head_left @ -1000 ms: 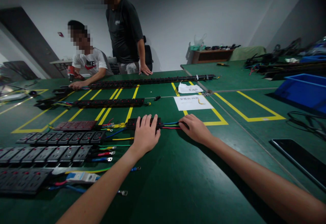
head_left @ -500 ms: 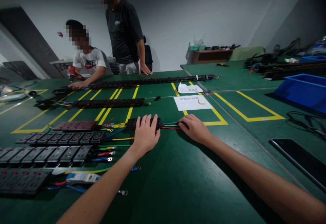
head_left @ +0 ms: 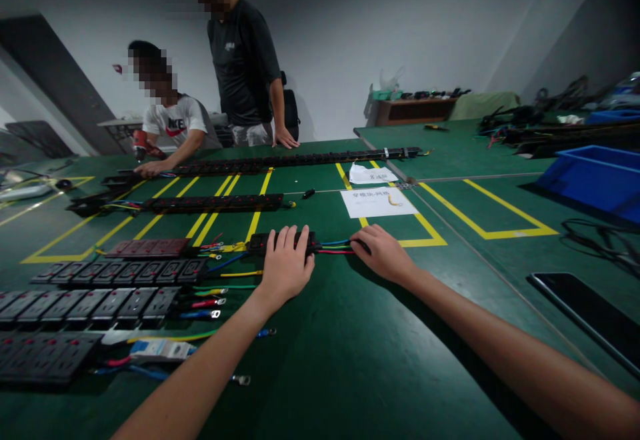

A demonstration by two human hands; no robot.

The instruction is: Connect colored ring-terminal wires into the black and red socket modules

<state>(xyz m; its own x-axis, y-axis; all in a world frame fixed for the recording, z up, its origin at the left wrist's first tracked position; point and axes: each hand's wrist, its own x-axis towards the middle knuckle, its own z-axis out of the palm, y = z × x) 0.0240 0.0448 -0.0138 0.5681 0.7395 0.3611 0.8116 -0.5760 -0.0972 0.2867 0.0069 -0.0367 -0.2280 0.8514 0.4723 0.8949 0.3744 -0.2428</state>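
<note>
My left hand [head_left: 286,263] lies across a short black socket module [head_left: 259,243], its fingers reaching over to the far edge and the thumb at the near side. Much of the module is hidden under it. Blue, green and red wires [head_left: 334,251] run from the module's right end to my right hand [head_left: 381,252], whose fingers are closed around them; the wire ends are covered. Yellow leads [head_left: 234,247] come out at the module's left. Close by on the left lie a dark red socket strip [head_left: 147,247] and a black socket strip [head_left: 120,271].
More socket strips [head_left: 90,305] with ring-lugged wires lie front left. Labelled paper [head_left: 377,203], a phone [head_left: 590,313] and a blue bin [head_left: 600,183] are on the green table [head_left: 320,373]. Across it, one person sits with a drill [head_left: 139,145]; another stands beside a long strip [head_left: 300,158].
</note>
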